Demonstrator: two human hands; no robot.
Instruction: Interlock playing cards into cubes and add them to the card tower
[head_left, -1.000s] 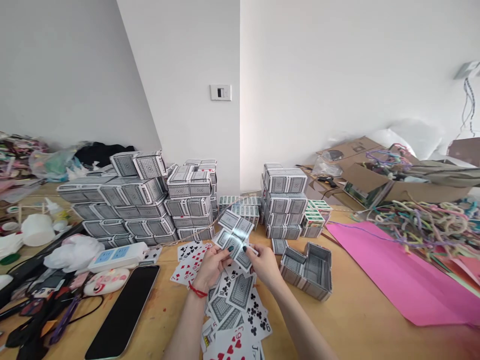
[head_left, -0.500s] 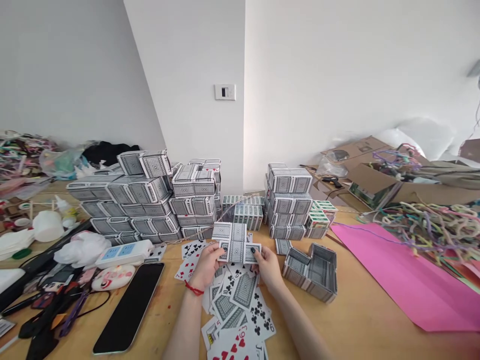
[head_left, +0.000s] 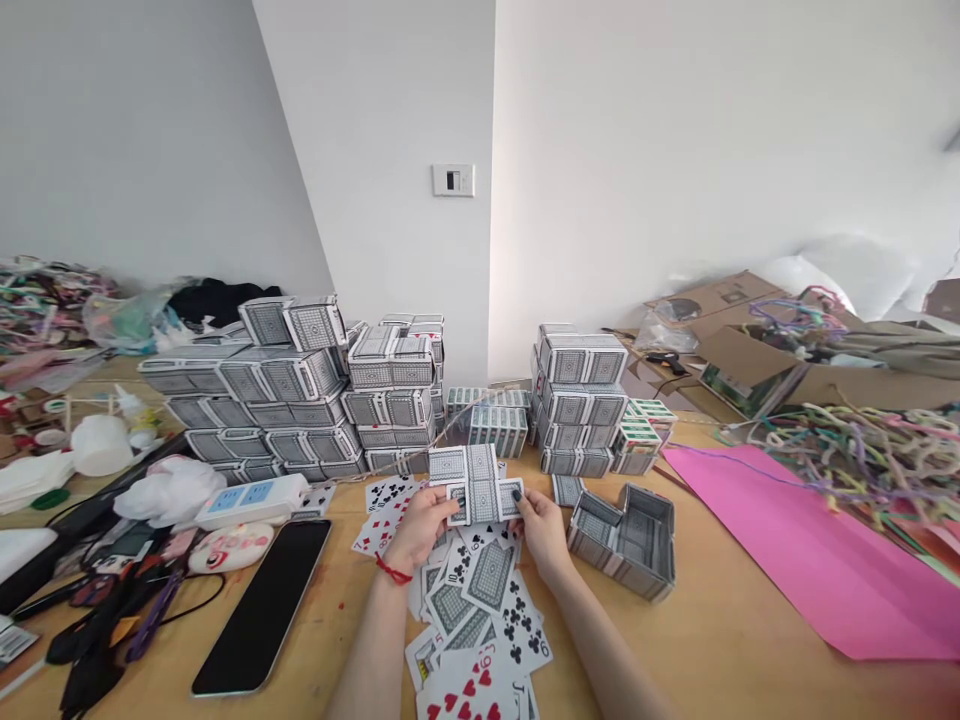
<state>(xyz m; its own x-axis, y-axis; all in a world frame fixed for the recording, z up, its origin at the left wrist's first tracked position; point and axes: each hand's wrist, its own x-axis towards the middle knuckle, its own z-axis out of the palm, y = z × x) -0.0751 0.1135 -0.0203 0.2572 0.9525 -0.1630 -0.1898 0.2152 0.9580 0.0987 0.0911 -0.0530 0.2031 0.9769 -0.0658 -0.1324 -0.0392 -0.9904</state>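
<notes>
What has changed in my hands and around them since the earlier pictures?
The held cards turned counterclockwise, from slanting to nearly level. The left hand and right hand spread slightly apart, neither letting go. The phone, open card box and stacked boxes stayed put.

Bare tabletop (head_left: pixel 727 620) lies open rightward; the open card box (head_left: pixel 626 540) obstructs.
</notes>
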